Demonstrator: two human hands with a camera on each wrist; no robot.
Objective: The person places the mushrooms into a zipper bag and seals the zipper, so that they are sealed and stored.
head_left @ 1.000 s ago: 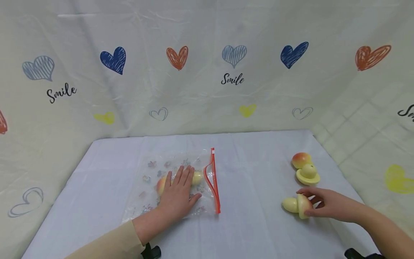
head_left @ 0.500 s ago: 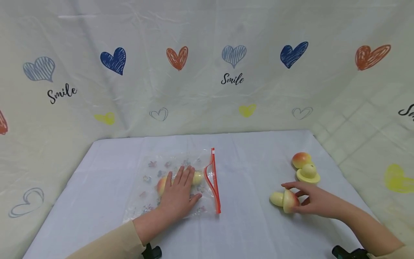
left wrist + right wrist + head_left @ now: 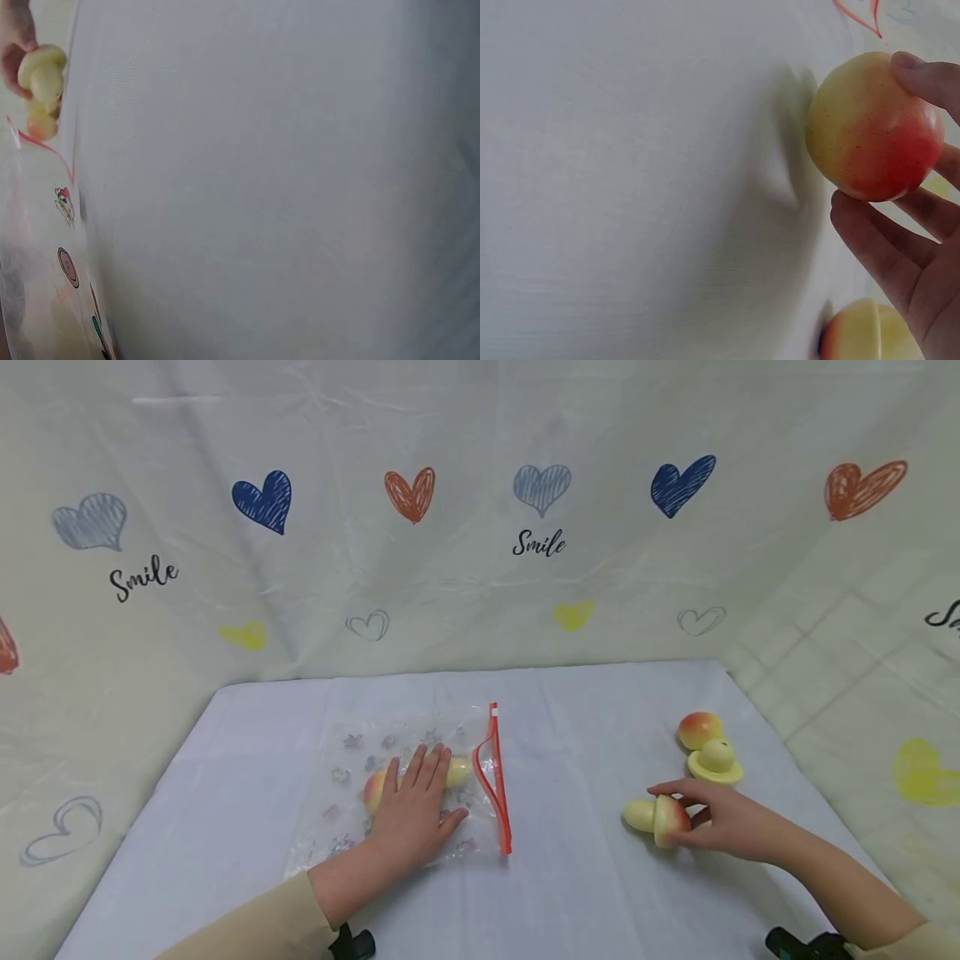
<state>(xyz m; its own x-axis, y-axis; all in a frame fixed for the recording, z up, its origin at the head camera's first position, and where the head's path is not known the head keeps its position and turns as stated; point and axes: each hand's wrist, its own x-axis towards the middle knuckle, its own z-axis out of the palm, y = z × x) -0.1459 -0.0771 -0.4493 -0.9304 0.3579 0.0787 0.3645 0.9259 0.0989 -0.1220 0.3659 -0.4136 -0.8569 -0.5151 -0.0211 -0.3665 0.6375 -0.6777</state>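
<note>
My left hand lies spread on a clear, patterned zip bag with a red zipper edge. Under it, inside the bag, shows a toy mushroom, partly covered by the fingers. At the right, my right hand holds another toy mushroom by its red-and-yellow cap, its pale stem pointing left. In the right wrist view, thumb and fingers stand around the rounded cap. The left wrist view catches the held mushroom's pale stem at its upper left corner.
Behind my right hand, near the table's right edge, sit a red-and-yellow mushroom cap and a pale yellow mushroom piece with its round knob up, side by side. A white cloth covers the table. A heart-printed curtain hangs behind.
My right hand has moved left with the mushroom, mostly in the first half second, then only slightly. The left hand and the bag stay where they were.
</note>
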